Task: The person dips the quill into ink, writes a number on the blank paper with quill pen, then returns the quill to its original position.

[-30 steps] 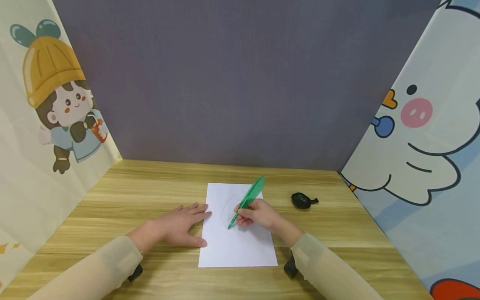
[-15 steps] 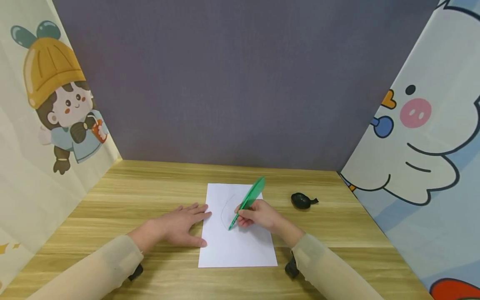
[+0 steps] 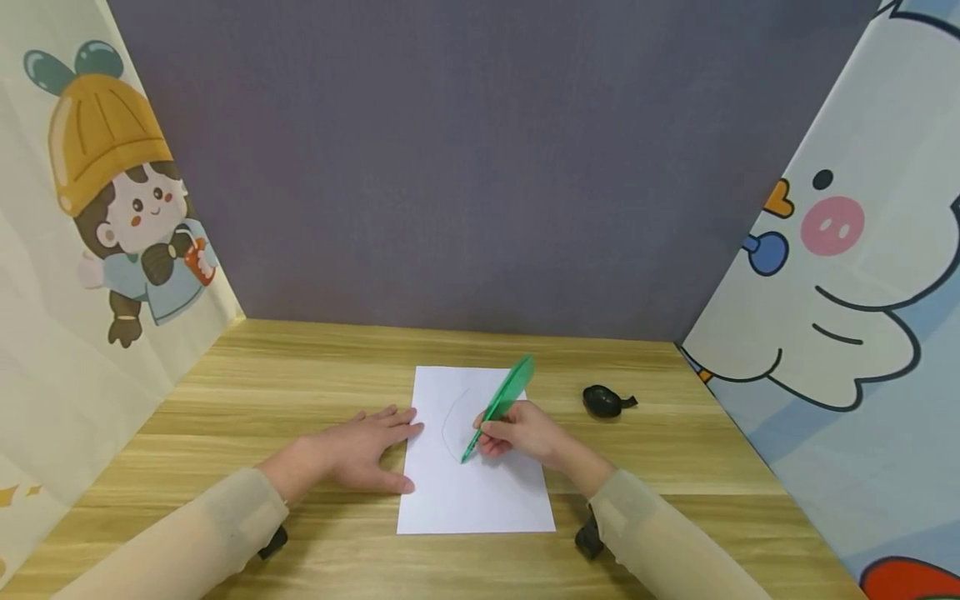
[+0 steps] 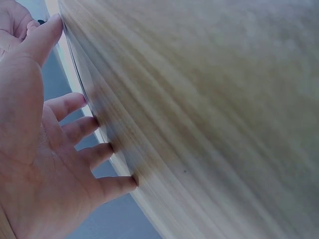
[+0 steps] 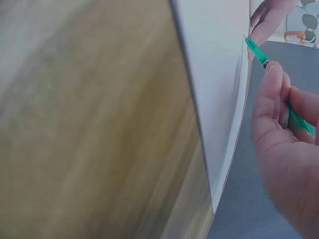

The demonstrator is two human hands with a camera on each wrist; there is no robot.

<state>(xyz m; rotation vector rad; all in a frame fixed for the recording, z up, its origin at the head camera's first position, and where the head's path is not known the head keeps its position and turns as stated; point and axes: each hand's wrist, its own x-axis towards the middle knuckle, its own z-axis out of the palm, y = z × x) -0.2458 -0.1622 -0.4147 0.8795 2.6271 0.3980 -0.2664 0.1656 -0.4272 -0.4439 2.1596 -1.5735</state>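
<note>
A sheet of white paper (image 3: 474, 508) lies on the wooden table, bearing a thin curved line on its left half. My right hand (image 3: 521, 432) pinches a green pen (image 3: 491, 412) with a leaf-like top, its tip at the lower end of that curve. In the right wrist view the green pen (image 5: 256, 50) sticks out past the fingers toward the paper (image 5: 214, 74). My left hand (image 3: 360, 454) lies spread out, with thumb and forefinger on the sheet's left edge. The left wrist view shows this left hand (image 4: 55, 149) with its fingers apart and fingertips down on the surface.
On the table (image 3: 300, 367), right of the paper, lies a small black oval object (image 3: 603, 402) with a short tail. A grey panel (image 3: 465, 167) stands behind the table. Cartoon-printed sheets hang at the left (image 3: 45, 333) and right (image 3: 885, 317).
The right hand and pen have moved slightly right and down, and the curved line has grown a little at its lower end. The left hand has stayed put.
</note>
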